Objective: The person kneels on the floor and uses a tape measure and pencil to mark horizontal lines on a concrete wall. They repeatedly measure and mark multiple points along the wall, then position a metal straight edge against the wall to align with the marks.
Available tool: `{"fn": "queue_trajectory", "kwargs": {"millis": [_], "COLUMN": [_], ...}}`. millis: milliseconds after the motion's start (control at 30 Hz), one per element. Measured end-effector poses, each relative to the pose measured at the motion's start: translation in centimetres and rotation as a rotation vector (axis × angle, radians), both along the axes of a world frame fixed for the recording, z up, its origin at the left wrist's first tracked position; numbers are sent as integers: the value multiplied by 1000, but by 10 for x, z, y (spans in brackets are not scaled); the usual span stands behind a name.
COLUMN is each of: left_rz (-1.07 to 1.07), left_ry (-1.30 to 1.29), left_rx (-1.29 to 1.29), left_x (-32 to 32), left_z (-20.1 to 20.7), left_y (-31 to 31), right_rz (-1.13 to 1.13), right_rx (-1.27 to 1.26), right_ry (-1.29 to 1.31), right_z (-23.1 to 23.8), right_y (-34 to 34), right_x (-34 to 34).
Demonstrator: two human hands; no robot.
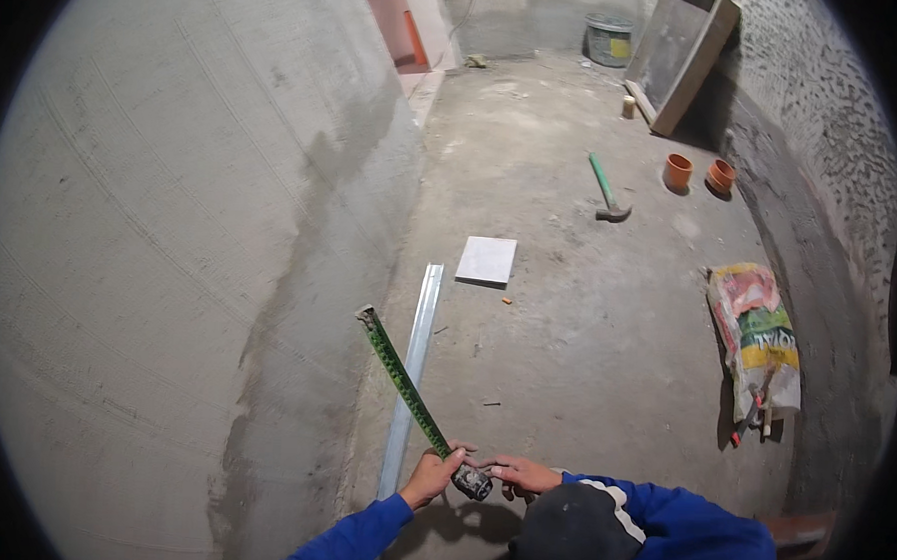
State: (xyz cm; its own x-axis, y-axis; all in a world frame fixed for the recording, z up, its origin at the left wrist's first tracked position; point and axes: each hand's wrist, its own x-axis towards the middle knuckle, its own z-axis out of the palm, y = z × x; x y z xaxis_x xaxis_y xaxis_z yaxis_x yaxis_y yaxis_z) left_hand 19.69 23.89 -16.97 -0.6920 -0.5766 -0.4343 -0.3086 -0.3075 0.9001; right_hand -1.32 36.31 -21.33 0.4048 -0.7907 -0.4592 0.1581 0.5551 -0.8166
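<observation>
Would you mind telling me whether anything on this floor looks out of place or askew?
Mostly loose things: a hammer lies alone mid-floor, a white tile lies by itself, and a sack slumps against the right wall. Nothing looks spilled or broken.

Concrete floor (566, 345) bears tile (486, 260), hammer (607, 190), sack (759, 339), metal strip (412, 368).

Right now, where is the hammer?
The hammer lies on the concrete floor far ahead, right of centre, near two orange pots.
</observation>
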Motion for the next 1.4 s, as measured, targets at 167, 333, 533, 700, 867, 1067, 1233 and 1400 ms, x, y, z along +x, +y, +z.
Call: {"fn": "queue_trajectory", "kwargs": {"millis": [167, 333, 533, 700, 867, 1067, 1233, 1400], "left_rz": [47, 109, 12, -213, -149, 20, 100, 213], "left_ry": [64, 145, 177, -69, -319, -976, -1269, -1386], "left_rx": [4, 52, -64, -231, -117, -421, -356, -482], "left_x": [-8, -9, -10, -9, 78, 241, 262, 270], "left_z": [6, 3, 5, 9, -3, -57, -104, -121], "left_y": [-4, 2, 5, 6, -16, 68, 154, 169], "right_rz": [-88, -186, -139, -144, -319, -757, -760, -716], "right_rx": [-396, -355, -316, -303, -121, -72, -163, -123], "right_ry": [23, -84, -164, -53, 76, 314, 1067, 1243], "right_z": [-20, -26, -3, 6, -8, -58, -99, -108], "right_y": [-8, -5, -8, -7, 13, 48, 77, 94], "right_x": [11, 22, 18, 17, -23, -100, -161, -191]}}
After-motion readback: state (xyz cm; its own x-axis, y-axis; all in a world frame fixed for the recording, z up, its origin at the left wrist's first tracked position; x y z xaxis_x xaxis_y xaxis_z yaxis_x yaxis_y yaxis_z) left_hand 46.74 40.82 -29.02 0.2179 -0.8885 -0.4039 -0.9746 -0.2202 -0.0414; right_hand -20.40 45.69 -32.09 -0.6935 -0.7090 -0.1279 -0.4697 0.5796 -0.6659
